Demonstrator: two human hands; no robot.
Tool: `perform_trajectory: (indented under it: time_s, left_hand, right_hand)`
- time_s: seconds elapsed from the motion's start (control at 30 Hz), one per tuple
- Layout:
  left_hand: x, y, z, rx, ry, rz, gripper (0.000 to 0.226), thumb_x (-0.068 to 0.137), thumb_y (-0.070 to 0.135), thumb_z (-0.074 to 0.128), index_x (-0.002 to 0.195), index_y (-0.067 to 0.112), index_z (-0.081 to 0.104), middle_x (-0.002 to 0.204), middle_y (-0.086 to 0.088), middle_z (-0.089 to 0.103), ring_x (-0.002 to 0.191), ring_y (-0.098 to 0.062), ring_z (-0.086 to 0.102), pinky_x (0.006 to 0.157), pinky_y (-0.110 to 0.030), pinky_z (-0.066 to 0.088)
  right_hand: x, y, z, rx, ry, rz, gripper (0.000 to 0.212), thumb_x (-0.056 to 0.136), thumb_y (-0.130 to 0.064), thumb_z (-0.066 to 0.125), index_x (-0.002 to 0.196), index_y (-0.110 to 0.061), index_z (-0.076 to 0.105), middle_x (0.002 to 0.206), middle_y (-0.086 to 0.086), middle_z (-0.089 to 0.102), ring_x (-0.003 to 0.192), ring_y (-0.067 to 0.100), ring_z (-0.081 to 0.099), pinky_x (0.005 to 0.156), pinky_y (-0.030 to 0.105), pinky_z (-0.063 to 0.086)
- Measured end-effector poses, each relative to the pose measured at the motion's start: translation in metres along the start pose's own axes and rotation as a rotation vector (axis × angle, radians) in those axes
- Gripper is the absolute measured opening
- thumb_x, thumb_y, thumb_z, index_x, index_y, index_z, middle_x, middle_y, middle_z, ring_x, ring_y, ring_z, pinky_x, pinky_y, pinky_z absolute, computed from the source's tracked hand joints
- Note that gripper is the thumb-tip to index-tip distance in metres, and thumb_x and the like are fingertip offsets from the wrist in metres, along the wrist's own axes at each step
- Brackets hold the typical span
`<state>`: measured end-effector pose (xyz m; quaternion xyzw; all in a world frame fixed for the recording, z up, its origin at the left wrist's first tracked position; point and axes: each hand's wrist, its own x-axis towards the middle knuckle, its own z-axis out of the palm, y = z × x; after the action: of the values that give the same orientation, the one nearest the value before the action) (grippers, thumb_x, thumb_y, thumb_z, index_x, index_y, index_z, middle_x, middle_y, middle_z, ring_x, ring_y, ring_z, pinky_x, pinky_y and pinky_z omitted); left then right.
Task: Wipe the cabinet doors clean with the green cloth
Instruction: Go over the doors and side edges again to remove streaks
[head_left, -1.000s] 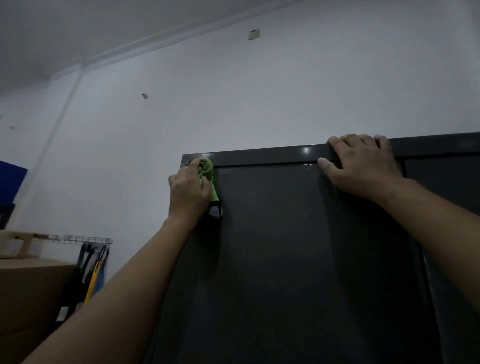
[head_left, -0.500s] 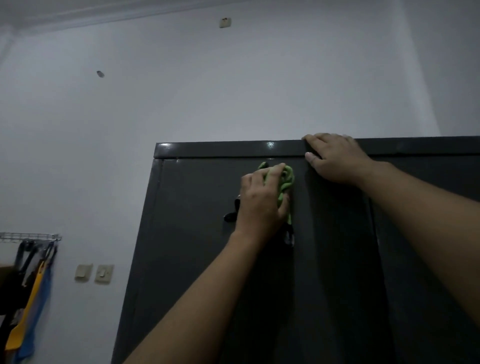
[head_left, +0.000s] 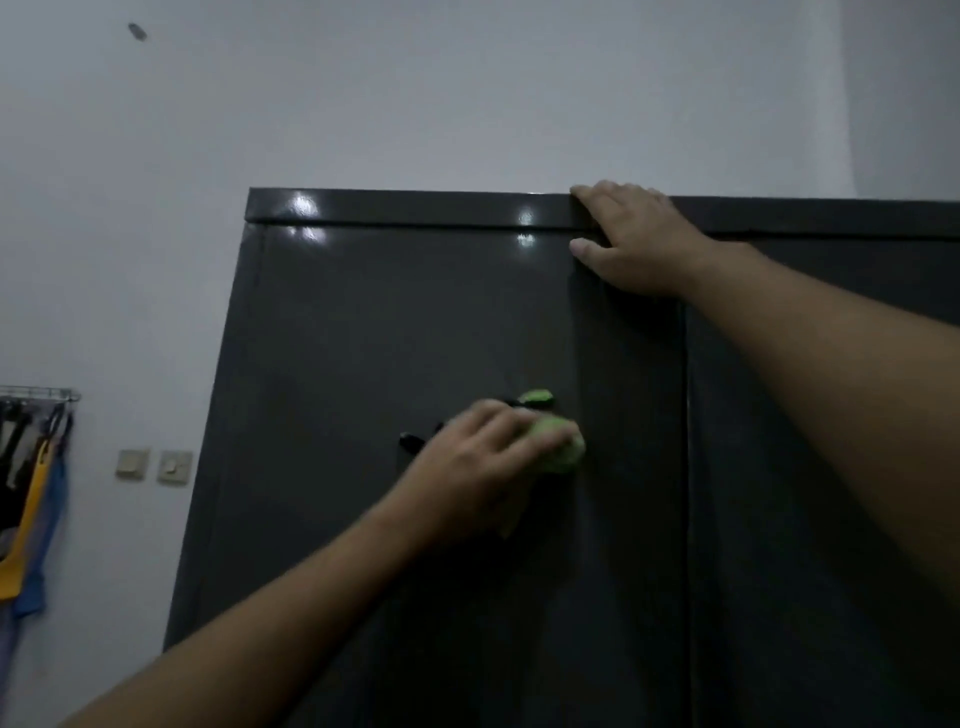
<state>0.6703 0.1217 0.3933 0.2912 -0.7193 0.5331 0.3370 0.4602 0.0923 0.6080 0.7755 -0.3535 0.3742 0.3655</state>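
From the head view, the person stood close to a dark grey cabinet (head_left: 415, 597) set against a pale wall (head_left: 467, 104), both bare forearms reaching up to it. The left hand (head_left: 483, 467) pressed a bunched green cloth (head_left: 558, 448) against the left door (head_left: 374, 322), about midway up the part in view and near that door's right edge. The fingers were curled over the cloth, holding it to the glossy panel, and only its end showed past the fingertips. A smaller green patch sat just above; I could not tell whether it was cloth or its reflection. A small black shape lay on the door just left of the hand, too dim to make out.

The right hand (head_left: 628, 244) was up at the cabinet's top edge, fingers hooked over the top rail (head_left: 415, 207) and thumb laid flat on the face below. The right door (head_left: 810, 441) lay under that forearm.

On the wall to the left were two switch plates (head_left: 153, 465), and beyond them a wire rack (head_left: 39, 393) with yellow and blue items (head_left: 36, 525) hanging from it.
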Motion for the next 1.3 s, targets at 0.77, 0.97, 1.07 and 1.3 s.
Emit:
perform_trajectory:
  time_s: [0.77, 0.97, 1.07, 1.3]
  left_hand:
    - [0.067, 0.090, 0.056, -0.241, -0.062, -0.072, 0.049, 0.093, 0.025, 0.054, 0.142, 0.027, 0.052, 0.140, 0.004, 0.055, 0.124, -0.019, 0.046, 0.103, -0.040, 0.042]
    - [0.009, 0.110, 0.047, -0.279, -0.317, 0.164, 0.051, 0.091, 0.025, 0.054, 0.142, 0.032, 0.051, 0.141, 0.008, 0.053, 0.129, -0.017, 0.042, 0.110, -0.031, 0.030]
    - [-0.011, 0.113, 0.044, -0.272, -0.439, 0.312, 0.060, 0.085, 0.024, 0.060, 0.143, 0.036, 0.049, 0.140, 0.010, 0.052, 0.130, -0.015, 0.042, 0.113, -0.029, 0.022]
    - [0.047, 0.094, 0.046, -0.254, -0.152, 0.070, 0.051, 0.090, 0.016, 0.056, 0.140, 0.026, 0.056, 0.138, -0.001, 0.058, 0.124, -0.024, 0.051, 0.105, -0.040, 0.040]
  right_hand:
    - [-0.077, 0.069, 0.037, 0.377, 0.254, -0.027, 0.048, 0.099, -0.012, 0.046, 0.145, -0.024, 0.053, 0.156, -0.005, 0.042, 0.151, 0.014, 0.024, 0.118, 0.015, 0.005]
    - [-0.099, 0.064, 0.041, 0.314, 0.189, 0.005, 0.055, 0.098, -0.015, 0.045, 0.152, -0.023, 0.042, 0.161, -0.004, 0.033, 0.153, 0.015, 0.018, 0.118, 0.018, 0.002]
    - [-0.113, 0.063, 0.042, 0.315, 0.162, 0.022, 0.057, 0.097, -0.014, 0.045, 0.153, -0.022, 0.041, 0.162, -0.004, 0.033, 0.153, 0.015, 0.018, 0.119, 0.018, 0.001]
    - [-0.152, 0.072, 0.050, 0.334, 0.136, 0.021, 0.062, 0.091, -0.006, 0.044, 0.151, -0.022, 0.046, 0.159, -0.003, 0.037, 0.152, 0.016, 0.022, 0.121, 0.021, 0.006]
